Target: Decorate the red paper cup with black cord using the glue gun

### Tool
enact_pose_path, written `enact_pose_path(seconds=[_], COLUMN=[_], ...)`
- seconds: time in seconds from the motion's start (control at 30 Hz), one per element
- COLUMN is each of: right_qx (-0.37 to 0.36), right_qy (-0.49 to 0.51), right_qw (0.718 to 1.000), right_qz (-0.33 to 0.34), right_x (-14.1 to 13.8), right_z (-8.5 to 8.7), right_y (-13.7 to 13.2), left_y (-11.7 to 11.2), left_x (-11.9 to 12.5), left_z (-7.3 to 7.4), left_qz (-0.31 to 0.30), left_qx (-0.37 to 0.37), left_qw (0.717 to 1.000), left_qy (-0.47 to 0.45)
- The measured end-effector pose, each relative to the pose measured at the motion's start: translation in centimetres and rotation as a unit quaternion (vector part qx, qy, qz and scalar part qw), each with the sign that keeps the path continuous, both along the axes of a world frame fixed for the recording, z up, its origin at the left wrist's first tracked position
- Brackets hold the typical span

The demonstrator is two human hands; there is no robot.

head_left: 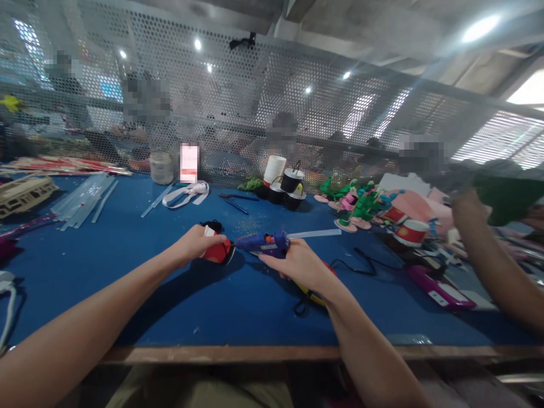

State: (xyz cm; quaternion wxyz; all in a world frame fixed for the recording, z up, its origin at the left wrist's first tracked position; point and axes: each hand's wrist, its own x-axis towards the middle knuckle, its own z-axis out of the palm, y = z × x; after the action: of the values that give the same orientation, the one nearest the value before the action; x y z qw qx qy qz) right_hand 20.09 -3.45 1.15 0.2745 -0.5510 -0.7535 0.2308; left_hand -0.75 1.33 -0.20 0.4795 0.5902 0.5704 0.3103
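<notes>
My left hand (196,243) is closed round a small red paper cup (217,253), tipped on its side with its dark end toward the right. Black material (213,225) shows just behind the fingers. A blue hot glue gun (266,244) is gripped in my right hand (297,262), its nozzle at the cup's dark end; I cannot tell whether they touch. From the gun's back a clear glue stick (317,233) sticks out to the right. Under my right wrist lies a yellow and red item (312,296), partly hidden.
Blue pliers (238,202), a white ribbon (187,195) and stacked cups (293,181) stand or lie at the back. Glue sticks (83,198) are at left. Green craft pieces (361,201) and a purple device (440,288) lie right, near another person's arm (488,249).
</notes>
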Motion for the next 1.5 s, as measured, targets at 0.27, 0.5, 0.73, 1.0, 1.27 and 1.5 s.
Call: enact_pose_path(seconds=[0.27,0.5,0.73,1.0,1.27,1.5], right_qx=[0.012,0.020,0.024,0.020,0.020,0.007], right_qy=[-0.010,-0.024,-0.040,-0.028,-0.040,-0.032], right_qw=[1.000,0.999,0.999,0.999,0.999,0.999], right_qz=[-0.003,0.007,0.001,0.012,0.017,0.022], right_x=[-0.1,-0.1,-0.1,-0.2,-0.3,-0.4], right_z=[-0.1,0.0,0.0,0.0,0.4,0.4], right_y=[-0.4,-0.5,-0.5,-0.8,-1.0,-1.1], left_y=[-0.1,0.0,0.1,0.2,0.1,0.0], left_x=[0.1,0.1,0.1,0.0,0.0,0.1], left_z=[0.0,-0.1,-0.4,-0.4,-0.4,-0.2], left_qz=[0.006,0.001,0.007,0.005,0.000,0.003], left_qx=[0.004,0.003,0.004,0.005,0.017,0.008], left_qw=[1.000,1.000,1.000,1.000,1.000,1.000], left_qy=[-0.004,0.005,0.010,0.004,0.012,0.003])
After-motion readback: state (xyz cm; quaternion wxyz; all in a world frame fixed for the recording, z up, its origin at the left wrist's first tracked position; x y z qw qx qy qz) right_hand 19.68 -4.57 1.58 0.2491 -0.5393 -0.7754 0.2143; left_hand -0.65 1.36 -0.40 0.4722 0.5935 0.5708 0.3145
